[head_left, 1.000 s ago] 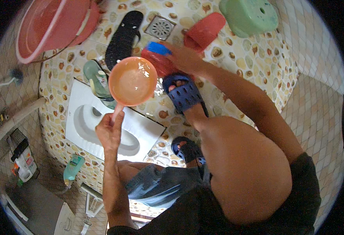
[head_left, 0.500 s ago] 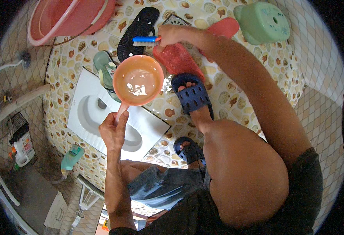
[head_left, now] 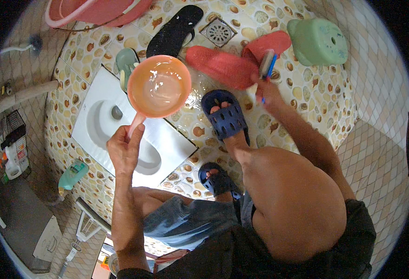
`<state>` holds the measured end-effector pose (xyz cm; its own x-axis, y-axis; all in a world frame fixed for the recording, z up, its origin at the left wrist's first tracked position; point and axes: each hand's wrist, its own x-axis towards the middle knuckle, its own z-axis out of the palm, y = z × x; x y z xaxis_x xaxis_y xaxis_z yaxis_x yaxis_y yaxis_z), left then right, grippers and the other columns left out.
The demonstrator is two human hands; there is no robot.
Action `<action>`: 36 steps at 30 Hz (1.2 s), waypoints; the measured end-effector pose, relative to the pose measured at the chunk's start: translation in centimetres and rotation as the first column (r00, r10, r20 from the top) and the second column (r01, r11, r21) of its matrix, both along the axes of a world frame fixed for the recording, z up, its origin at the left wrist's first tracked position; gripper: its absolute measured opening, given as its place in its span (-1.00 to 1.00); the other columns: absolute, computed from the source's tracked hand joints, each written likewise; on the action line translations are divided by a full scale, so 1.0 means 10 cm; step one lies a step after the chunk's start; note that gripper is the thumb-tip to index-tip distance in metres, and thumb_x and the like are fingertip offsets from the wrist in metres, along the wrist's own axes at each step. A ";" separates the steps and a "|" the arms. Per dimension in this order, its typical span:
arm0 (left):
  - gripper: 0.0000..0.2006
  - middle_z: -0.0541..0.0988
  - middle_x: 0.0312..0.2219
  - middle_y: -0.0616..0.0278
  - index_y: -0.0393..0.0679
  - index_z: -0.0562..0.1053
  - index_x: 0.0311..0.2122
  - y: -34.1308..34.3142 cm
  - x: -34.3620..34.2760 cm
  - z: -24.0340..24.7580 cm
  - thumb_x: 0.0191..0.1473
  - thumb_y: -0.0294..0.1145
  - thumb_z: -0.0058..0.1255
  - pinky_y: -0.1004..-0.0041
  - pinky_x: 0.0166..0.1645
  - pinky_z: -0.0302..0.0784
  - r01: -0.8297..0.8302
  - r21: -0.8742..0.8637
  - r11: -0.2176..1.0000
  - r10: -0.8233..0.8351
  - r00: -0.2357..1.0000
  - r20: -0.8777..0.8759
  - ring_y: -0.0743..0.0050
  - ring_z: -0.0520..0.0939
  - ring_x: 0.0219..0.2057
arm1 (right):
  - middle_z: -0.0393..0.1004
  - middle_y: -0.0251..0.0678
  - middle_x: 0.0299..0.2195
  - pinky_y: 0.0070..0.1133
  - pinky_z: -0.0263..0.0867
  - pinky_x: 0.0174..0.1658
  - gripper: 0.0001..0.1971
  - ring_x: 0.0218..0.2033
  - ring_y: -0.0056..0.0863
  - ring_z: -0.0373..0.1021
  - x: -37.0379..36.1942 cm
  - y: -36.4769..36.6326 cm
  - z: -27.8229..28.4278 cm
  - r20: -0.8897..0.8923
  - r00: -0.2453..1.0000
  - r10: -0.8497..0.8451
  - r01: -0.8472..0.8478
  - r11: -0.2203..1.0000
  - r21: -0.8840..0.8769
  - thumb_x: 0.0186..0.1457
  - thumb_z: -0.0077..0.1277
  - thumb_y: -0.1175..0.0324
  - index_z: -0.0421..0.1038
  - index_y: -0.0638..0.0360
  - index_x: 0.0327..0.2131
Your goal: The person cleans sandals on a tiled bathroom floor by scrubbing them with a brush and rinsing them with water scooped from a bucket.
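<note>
My left hand [head_left: 124,148] is closed round the handle of an orange water dipper [head_left: 159,86], held level over the edge of the squat toilet with clear water in it. In my right hand [head_left: 270,95], somewhat blurred, is a blue scrub brush [head_left: 270,66] with pale bristles. That hand is by the near end of a red slipper [head_left: 222,66]; whether the fingers touch it I cannot tell. A second red slipper [head_left: 275,42] lies just beyond. A black flip-flop [head_left: 174,31] and a green slipper [head_left: 127,61], partly hidden by the dipper, are farther left.
The white squat toilet [head_left: 174,139] is set in the wet, pebble-patterned floor. A floor drain [head_left: 219,32] lies beyond the red slippers. Around are a green stool [head_left: 322,43], a pink basin [head_left: 88,13], a green bottle [head_left: 74,175] and a squeegee [head_left: 89,224]. I wear blue slippers [head_left: 227,118].
My right hand with the brush has swung right and nearer, away from the black flip-flop. The near red slipper now lies turned more sideways. My left hand keeps holding the dipper.
</note>
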<state>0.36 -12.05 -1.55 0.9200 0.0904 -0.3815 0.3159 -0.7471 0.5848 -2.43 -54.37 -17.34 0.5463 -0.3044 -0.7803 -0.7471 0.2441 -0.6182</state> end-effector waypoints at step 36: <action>-0.69 0.41 -0.73 0.42 -0.31 0.54 -0.47 0.30 -0.27 -0.32 0.03 -0.21 0.23 0.53 -0.58 0.23 -0.120 -0.114 0.986 0.109 0.990 -0.093 0.70 0.31 -0.66 | 0.49 -0.03 -0.24 -0.21 0.38 -0.23 -0.40 -0.30 -0.04 0.47 1.04 1.11 0.00 -0.106 0.087 0.991 -0.682 -0.018 -0.731 0.18 -0.10 0.21 0.04 -0.12 0.29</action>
